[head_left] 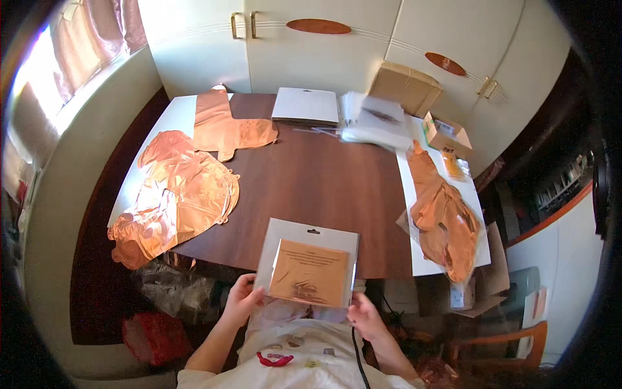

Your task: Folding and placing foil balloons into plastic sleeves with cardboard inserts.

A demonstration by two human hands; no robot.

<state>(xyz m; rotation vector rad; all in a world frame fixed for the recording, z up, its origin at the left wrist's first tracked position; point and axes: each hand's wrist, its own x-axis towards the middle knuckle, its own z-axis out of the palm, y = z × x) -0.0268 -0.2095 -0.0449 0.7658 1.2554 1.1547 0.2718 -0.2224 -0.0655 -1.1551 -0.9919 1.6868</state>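
The left fingers (251,295) and right fingers (360,310) closely pinch a flat white packet (295,231) of glossy, rectangular copper foil (308,275) by the wood-grained bench (324,175).

1 head camera (fisheye) overlooks the table (317,188).

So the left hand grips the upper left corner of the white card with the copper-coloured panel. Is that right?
The corner is wrong: the head view shows the left hand gripping the lower left corner of the white card with the copper-coloured panel.
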